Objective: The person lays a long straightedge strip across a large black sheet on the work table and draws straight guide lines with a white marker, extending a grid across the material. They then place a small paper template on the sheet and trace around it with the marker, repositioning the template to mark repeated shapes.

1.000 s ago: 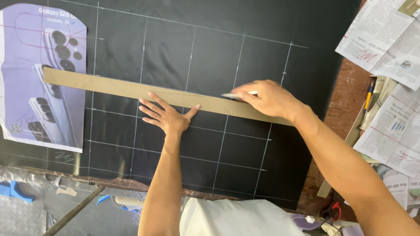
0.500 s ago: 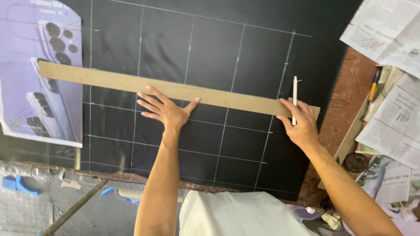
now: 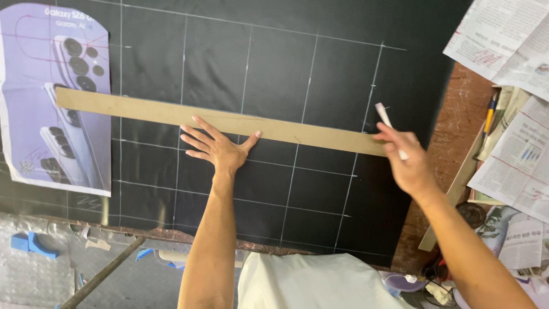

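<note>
A long tan cardboard strip (image 3: 143, 111) lies slanted across a black sheet (image 3: 274, 68) marked with a white chalk grid. My left hand (image 3: 217, 149) presses flat on the strip near its middle, fingers spread. My right hand (image 3: 409, 163) hovers at the strip's right end and grips a white chalk stick (image 3: 384, 115) that points up and to the left, its tip off the sheet.
A purple phone poster (image 3: 51, 97) lies under the strip's left end. Newspapers (image 3: 509, 40) and a yellow pen (image 3: 489, 114) cover the brown table at right. A wooden stick (image 3: 457, 189) leans there. Blue scraps (image 3: 31, 243) lie lower left.
My right hand slid along the strip to its right end, then lifted off with the chalk. My left hand stayed pressed on the strip.
</note>
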The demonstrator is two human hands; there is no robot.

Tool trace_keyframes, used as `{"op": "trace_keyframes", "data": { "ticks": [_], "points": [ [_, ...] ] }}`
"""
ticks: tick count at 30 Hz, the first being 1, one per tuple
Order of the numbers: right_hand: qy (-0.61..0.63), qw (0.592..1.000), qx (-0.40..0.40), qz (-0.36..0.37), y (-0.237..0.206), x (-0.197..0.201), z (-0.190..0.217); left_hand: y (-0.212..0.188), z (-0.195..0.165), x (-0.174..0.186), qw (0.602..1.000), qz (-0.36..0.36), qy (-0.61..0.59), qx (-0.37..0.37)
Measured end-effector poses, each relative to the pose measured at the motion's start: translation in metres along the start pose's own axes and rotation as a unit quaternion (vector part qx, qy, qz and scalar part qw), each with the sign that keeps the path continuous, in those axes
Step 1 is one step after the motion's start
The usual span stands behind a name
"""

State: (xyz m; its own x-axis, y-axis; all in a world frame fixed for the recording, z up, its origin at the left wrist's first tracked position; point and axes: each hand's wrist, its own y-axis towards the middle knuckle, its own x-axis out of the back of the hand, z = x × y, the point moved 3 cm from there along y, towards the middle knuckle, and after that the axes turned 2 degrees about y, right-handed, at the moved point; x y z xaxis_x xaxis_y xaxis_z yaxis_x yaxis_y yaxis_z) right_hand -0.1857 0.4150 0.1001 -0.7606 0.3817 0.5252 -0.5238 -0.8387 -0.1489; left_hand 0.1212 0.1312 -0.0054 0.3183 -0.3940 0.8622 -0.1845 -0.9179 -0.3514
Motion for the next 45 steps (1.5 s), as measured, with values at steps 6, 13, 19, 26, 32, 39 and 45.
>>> {"op": "trace_keyframes", "data": {
  "ticks": [6,13,19,26,32,39,45],
  "points": [
    [0.089,0.989,-0.097,0.073,0.019,0.031,-0.005,-0.001,-0.002,0.001,1.0,0.007,0.005,0.007],
    [0.032,0.992,-0.11,0.062,0.028,0.04,-0.014,0.0,-0.004,0.003,1.0,0.005,0.009,0.007],
    [0.062,0.988,-0.123,0.072,0.042,0.039,-0.014,-0.001,-0.005,0.005,1.0,-0.016,0.007,0.0],
    [0.018,0.99,-0.11,0.086,0.087,-0.071,0.051,-0.002,-0.004,0.008,0.999,-0.04,-0.013,-0.008],
    [0.221,0.969,-0.026,0.103,0.144,-0.237,0.122,-0.003,-0.002,0.009,0.998,-0.059,-0.021,-0.011],
    [-0.011,0.994,0.044,0.102,0.114,-0.133,0.101,-0.001,-0.002,0.004,0.999,-0.034,-0.01,-0.009],
    [-0.065,0.99,-0.119,0.028,0.027,0.034,0.03,-0.001,-0.002,0.004,0.999,-0.029,-0.004,-0.014]
  ]
}}
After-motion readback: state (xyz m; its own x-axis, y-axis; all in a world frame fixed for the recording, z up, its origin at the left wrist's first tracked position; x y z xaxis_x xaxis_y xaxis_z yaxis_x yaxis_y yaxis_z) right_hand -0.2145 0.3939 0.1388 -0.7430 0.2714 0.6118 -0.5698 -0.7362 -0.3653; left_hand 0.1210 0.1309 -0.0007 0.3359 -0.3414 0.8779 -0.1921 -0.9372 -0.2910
